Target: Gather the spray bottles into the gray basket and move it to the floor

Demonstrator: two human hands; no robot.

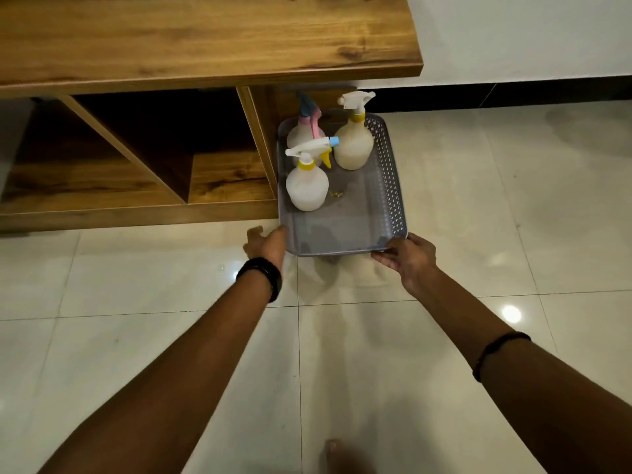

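Observation:
The gray basket [390,172] is low over the tiled floor beside the wooden cabinet; I cannot tell whether it rests on the tiles. Three spray bottles stand upright in its far half. A white one with a yellow collar [306,189] is nearest. A cream one [354,145] stands at the back right. One with a pink and blue trigger [302,131] is at the back left, partly hidden. My right hand [408,258] grips the basket's near right corner. My left hand [266,244] is at the near left corner, fingers spread, fingertips touching the rim.
The wooden cabinet [136,186] with open shelves stands left of the basket, its top [205,39] overhanging. A white wall with a dark skirting [513,94] runs behind. Glossy floor tiles [513,217] spread to the right and towards me. My foot [338,456] shows at the bottom edge.

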